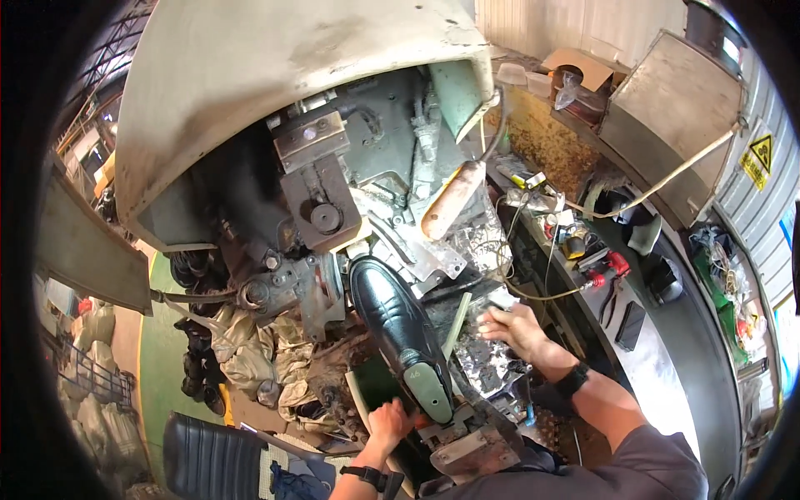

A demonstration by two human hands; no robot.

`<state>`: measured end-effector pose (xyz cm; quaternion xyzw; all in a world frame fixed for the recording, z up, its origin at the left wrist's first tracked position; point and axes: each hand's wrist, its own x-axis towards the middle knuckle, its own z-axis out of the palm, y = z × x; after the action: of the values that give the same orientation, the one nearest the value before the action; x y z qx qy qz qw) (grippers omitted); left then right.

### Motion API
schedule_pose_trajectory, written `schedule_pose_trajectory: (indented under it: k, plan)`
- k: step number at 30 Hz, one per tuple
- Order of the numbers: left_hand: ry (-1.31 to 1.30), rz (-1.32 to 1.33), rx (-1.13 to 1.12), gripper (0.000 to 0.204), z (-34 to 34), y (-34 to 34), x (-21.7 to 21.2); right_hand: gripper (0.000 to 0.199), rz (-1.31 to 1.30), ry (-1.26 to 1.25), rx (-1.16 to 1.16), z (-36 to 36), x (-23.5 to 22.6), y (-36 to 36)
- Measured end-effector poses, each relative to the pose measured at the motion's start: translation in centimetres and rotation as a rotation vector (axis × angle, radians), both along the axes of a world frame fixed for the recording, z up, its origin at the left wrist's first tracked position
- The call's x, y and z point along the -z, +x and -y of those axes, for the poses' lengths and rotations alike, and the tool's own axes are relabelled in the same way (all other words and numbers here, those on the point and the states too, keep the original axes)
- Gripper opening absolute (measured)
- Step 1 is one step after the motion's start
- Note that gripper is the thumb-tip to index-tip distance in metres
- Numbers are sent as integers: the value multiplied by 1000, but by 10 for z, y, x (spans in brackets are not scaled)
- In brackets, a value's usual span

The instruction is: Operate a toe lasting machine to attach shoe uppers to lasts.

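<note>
A black leather shoe (pixel 390 312) sits in the machine, toe away from me and heel end nearest. A grey-green last (pixel 429 392) fills its opening. My left hand (pixel 389 425) is beside the heel end, fingers curled in; whatever they may hold is hidden. To the right of the shoe, my right hand (pixel 512 327) hovers over a foil-covered surface (pixel 487 367), its fingers bent together; I cannot make out anything in them. A pale narrow strip (pixel 457 325) stands between the shoe and my right hand. Metal machine parts (pixel 321 200) lie just beyond the toe.
A big cream machine hood (pixel 308 42) arches over the far side. A worn handle-like cylinder (pixel 452 200) hangs by a cable. On the right, a metal bench (pixel 642 367) carries a red air tool (pixel 612 268) and a black phone (pixel 631 325). Wrapped bundles (pixel 250 358) lie at left near a black chair (pixel 208 454).
</note>
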<state>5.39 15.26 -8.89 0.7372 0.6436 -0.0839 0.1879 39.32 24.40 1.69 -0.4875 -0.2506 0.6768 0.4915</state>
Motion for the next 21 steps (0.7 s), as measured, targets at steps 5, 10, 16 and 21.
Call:
schedule_pose_trajectory:
  k: [5,10,16,21]
  plan:
    - [95,326,-385,53,30,2,36,32,4,10,60,25,-10,10]
    - [244,788,-619,58,71,11,2,34,-32,32,124,57,-21,14]
    - [159,1034,-499,63,130,-27,-129,37,168,233,127,114,-37,12]
    - [724,1518,-728,35,99,-128,-176,26,310,443,32,166,-74,-5]
